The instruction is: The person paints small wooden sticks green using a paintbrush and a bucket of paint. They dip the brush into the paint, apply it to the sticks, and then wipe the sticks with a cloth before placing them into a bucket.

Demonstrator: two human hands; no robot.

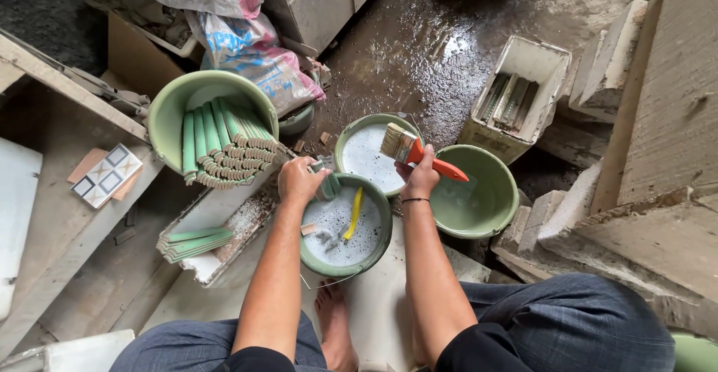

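Both bare forearms reach forward, roughly parallel. The left hand [297, 180] is curled with its fingers closed in a grip. The right hand [420, 180], a thin band on its wrist, is clenched with knuckles up.

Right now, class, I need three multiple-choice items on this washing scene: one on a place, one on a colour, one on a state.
1. Where does the yellow plastic tool lie?
A. In the foamy green bucket under the hands
B. In the white rectangular tub
C. On the wet floor

2. What colour is the handle of the flat paintbrush?
A. Blue
B. Orange-red
C. Black

3. What is the left hand doing?
A. Resting open on a knee
B. Gripping a green tile piece over the bucket
C. Holding a bag

Answers:
1 A, the tool leans in the foam.
2 B, the handle sticks out orange-red beside the right hand.
3 B, fingers close round the piece at the rim.
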